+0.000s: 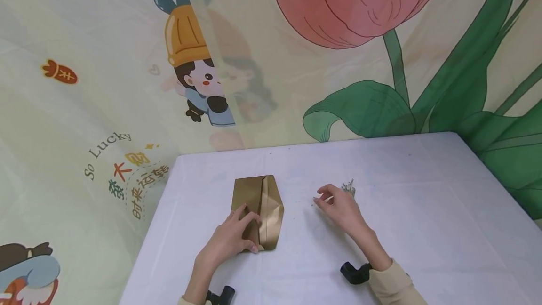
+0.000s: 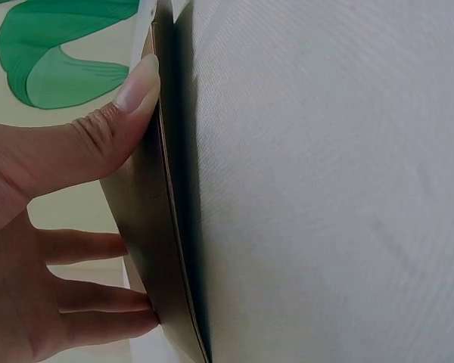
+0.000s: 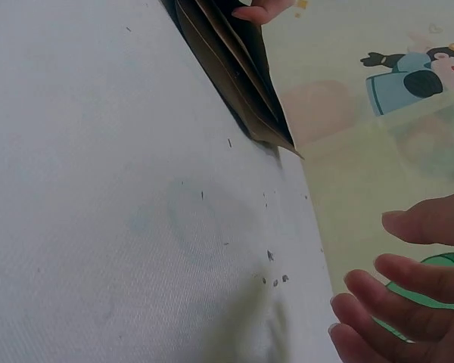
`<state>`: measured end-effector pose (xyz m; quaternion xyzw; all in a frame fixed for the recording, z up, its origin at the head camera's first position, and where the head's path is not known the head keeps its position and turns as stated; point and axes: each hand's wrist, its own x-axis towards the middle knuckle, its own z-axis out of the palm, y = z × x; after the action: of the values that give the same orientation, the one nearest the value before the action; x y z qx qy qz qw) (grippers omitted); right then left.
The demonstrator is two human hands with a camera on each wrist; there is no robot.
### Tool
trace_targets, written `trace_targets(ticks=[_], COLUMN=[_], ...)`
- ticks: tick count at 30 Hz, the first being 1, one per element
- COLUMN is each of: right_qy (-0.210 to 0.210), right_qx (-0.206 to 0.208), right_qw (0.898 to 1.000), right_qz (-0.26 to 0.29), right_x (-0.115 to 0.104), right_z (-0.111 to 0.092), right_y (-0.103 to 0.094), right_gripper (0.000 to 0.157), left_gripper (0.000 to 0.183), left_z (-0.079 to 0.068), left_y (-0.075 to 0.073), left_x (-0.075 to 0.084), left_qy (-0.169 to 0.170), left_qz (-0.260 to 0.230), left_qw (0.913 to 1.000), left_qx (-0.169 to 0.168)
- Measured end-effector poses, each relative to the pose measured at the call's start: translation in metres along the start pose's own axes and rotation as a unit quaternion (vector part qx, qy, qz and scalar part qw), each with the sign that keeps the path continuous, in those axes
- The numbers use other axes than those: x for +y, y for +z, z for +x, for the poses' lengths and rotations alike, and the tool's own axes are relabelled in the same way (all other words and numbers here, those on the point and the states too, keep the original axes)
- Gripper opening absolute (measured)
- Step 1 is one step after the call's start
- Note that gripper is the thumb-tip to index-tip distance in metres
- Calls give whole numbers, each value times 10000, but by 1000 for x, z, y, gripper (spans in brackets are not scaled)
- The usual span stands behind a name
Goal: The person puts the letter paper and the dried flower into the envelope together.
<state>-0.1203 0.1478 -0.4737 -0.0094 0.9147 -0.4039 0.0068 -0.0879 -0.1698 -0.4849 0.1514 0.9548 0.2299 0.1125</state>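
Gold envelope [image 1: 254,194] lies on left part of white table [image 1: 423,211], under left hand [image 1: 232,234]; fingers rest spread, thumb at near edge. Right hand [image 1: 342,207] loose, nothing visible held; small sprig [image 1: 349,187] just beyond. Envelope seems light, smooth, easy to crease: better held by left edge.
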Motion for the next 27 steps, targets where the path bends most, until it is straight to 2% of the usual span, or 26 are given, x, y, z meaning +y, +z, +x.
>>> trace_targets(ticks=[6, 12, 27], right_qy=[-48, 83, 251], right_qx=[176, 171, 221], right_qw=[9995, 9995, 9984], right_qz=[-258, -269, -446], right_x=[2, 6, 9], right_z=[1, 2, 0], right_y=[-5, -7, -14], right_gripper=[31, 38, 37], left_gripper=[62, 62, 61], left_z=[1, 0, -1], left_y=[0, 0, 0], left_x=[-2, -1, -1], left_qy=[36, 24, 95], left_qz=[36, -8, -24], left_qw=[10000, 10000, 9999], left_qx=[34, 14, 45])
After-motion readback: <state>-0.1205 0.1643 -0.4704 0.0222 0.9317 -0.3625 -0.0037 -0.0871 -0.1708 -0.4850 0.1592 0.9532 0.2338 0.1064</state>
